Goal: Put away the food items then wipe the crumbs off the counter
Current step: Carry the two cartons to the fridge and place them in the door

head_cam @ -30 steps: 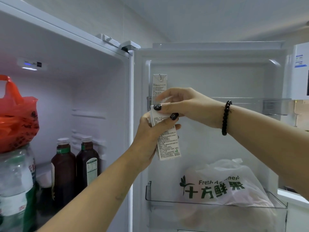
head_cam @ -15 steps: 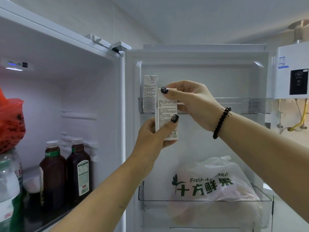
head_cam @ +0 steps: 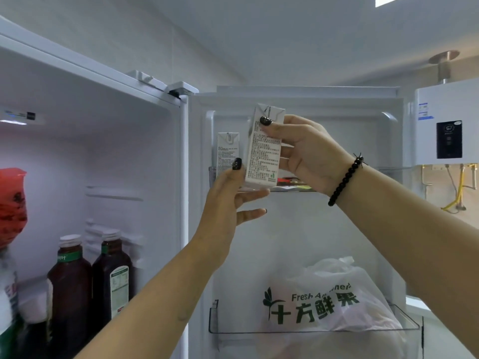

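Observation:
My right hand (head_cam: 308,154) grips a small white drink carton (head_cam: 263,151) upright, thumb near its top, in front of the open fridge door. The carton's base sits at the rim of the upper door shelf (head_cam: 394,169). My left hand (head_cam: 230,193) is just below and left of the carton with fingers spread, thumb tip touching its lower left edge. A second identical carton (head_cam: 226,151) stands on that shelf, at its left end.
A white plastic bag with green print (head_cam: 329,296) fills the lower door bin (head_cam: 404,322). Inside the fridge at left stand two dark bottles (head_cam: 90,278) and a red bag (head_cam: 11,206). A white water heater (head_cam: 445,123) hangs on the wall at right.
The carton has risen from mid-door height to the upper shelf. My left hand let go of it and opened; my right hand now holds it alone.

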`<state>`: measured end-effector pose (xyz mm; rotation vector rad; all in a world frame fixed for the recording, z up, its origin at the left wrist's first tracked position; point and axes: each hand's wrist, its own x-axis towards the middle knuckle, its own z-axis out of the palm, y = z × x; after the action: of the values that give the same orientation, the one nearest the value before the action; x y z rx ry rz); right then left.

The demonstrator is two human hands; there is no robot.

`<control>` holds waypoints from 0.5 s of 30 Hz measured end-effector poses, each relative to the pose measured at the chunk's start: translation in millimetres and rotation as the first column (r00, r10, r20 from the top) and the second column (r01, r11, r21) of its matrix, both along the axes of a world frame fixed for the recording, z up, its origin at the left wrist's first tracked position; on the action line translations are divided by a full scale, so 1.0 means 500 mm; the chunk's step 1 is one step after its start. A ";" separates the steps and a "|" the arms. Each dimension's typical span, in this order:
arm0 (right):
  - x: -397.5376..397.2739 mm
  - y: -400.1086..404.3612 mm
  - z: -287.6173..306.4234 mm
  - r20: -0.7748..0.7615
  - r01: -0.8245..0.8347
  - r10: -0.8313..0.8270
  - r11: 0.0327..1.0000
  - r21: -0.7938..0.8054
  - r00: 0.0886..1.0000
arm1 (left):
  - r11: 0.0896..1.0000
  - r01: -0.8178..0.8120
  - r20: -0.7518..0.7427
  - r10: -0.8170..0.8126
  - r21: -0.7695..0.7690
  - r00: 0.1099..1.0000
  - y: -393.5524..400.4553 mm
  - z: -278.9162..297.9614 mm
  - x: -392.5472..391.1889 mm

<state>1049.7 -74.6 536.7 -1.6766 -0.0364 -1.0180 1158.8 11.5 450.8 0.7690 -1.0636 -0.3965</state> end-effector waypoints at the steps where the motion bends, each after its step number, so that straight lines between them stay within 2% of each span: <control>1: 0.003 -0.002 0.013 0.037 0.010 -0.011 1.000 0.008 0.999 | 1.000 -0.019 -0.006 0.019 -0.006 1.000 0.001 0.004 0.005; 3: 0.011 -0.007 0.041 0.111 0.051 -0.053 0.998 0.025 0.992 | 0.991 -0.136 0.038 0.136 -0.008 0.990 -0.001 0.007 0.019; 4: 0.018 -0.012 0.053 0.143 0.078 -0.083 0.996 0.038 0.986 | 0.970 -0.241 0.109 0.241 -0.013 0.964 -0.001 0.006 0.027; 7: 0.042 -0.033 0.077 0.207 0.174 -0.182 0.983 0.056 0.961 | 0.853 -0.520 0.418 0.487 -0.042 0.767 0.002 -0.001 0.046; 10: 0.067 -0.062 0.083 0.214 0.261 -0.265 0.964 0.046 0.940 | 0.781 -0.624 0.602 0.517 -0.040 0.609 0.005 -0.003 0.056; 15: 0.102 -0.095 0.061 0.086 0.292 -0.292 0.956 0.007 0.953 | 0.702 -0.699 0.725 0.552 -0.137 0.412 0.010 -0.005 0.068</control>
<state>1100.9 -122.1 567.4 -1.6739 0.1569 -1.3128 1192.6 16.6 448.3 1.5182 -1.3689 0.5592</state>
